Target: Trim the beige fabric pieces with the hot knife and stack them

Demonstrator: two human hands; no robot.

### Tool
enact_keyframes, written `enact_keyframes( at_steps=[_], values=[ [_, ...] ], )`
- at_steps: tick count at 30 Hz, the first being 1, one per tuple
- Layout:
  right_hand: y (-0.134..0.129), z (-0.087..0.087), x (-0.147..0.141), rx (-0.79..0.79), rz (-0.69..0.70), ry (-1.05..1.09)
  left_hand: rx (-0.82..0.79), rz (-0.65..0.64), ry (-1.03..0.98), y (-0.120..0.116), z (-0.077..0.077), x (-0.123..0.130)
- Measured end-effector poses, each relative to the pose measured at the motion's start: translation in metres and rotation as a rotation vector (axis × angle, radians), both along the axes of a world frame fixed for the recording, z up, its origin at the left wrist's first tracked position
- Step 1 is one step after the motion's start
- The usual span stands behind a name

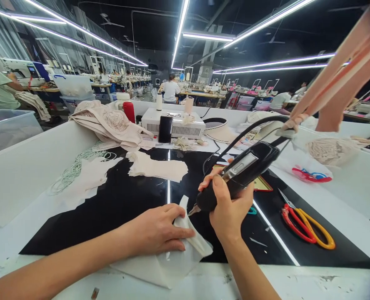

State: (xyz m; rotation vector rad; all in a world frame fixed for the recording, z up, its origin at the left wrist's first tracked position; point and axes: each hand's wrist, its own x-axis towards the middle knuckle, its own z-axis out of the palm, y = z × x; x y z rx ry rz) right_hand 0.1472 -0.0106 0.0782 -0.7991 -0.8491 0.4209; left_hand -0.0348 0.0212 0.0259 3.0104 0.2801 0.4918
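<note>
My right hand [230,204] is wrapped round a black handheld tool [250,162] with a cable at its top. The tool's pointed metal tip is angled down to the left, close to the edge of a pale fabric piece [160,268]. My left hand [164,229] lies on this fabric with fingers apart, pressing it on the glossy black board [135,200]. A narrow strip of the fabric sticks up past my left fingertips, and its right edge is folded. Whether the tip touches the fabric cannot be made out.
Red and yellow scissors [308,227] lie at right. Pale cut pieces [156,166] and green cord [75,168] are beyond my left hand. A phone [165,129] leans on a white box [188,127]. Pink fabric [344,75] hangs at upper right. Several people work farther off.
</note>
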Motion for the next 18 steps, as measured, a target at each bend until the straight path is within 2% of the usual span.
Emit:
enact_keyframes(
  at_steps=[12, 18],
  values=[
    [0.009, -0.001, -0.001, -0.003, 0.01, -0.008, 0.009, -0.007, -0.084, 0.0, -0.013, 0.002],
    [0.014, -0.002, -0.003, -0.003, 0.038, -0.028, -0.022, -0.004, -0.074, 0.0, -0.01, 0.001]
  ],
)
